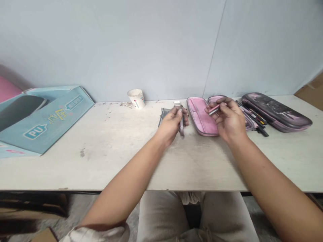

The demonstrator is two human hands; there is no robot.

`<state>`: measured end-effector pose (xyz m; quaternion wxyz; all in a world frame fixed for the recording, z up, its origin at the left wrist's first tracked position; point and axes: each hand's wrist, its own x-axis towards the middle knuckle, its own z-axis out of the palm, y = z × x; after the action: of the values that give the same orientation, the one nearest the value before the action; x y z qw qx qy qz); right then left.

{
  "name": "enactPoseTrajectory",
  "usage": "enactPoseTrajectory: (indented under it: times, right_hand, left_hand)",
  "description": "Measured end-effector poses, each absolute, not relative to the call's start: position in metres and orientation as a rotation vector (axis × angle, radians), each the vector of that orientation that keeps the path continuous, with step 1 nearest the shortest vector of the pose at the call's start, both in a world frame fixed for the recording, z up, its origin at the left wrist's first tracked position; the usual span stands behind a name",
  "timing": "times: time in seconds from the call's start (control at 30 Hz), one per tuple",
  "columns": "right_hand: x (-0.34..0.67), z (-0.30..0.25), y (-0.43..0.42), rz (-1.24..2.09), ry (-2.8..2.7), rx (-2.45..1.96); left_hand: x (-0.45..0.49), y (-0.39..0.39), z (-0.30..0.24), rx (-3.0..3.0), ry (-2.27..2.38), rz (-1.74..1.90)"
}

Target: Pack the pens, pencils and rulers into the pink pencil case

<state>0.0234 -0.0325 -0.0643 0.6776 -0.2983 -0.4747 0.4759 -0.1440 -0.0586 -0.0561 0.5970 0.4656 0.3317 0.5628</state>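
Left hand (173, 121) grips a grey strip (181, 127) above the counter (121, 151) | right hand (230, 119) pinches a pink stick (214, 110) at the open case (200, 116) | pens (257, 117) lie right, beside a dark case (276, 111) | cup (136, 98) stands far, left of both

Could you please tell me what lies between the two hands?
Between the left hand and the right hand, the head view shows the open pink case.

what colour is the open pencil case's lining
The lining is pink, seen in the head view.
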Motion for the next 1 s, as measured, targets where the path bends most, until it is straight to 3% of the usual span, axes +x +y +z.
enactPoseTrajectory:
  times: [0.27,0.33,0.47,0.53,0.77,1.0]
  right_hand:
    - [0.007,-0.06,-0.055,1.397,-1.681,-1.095]
    - [0.009,-0.06,-0.056,1.216,-1.764,-1.163]
    - [0.018,-0.065,-0.046,0.488,-1.811,-1.17]
    - [0.022,-0.067,-0.041,0.326,-1.785,-1.081]
    - [0.027,-0.069,-0.037,0.8,-1.679,-1.032]
    - [0.03,-0.073,-0.032,0.906,-1.579,-0.987]
  left_hand:
    - [-0.154,-0.055,-0.047,0.869,0.647,1.548]
    - [-0.154,-0.053,-0.051,0.93,0.749,1.561]
    - [-0.155,-0.05,-0.059,1.031,0.966,1.545]
    - [-0.155,-0.05,-0.06,1.04,0.991,1.508]
    - [-0.155,-0.05,-0.063,1.041,0.991,1.462]
    - [-0.155,-0.05,-0.063,1.046,0.995,1.466]
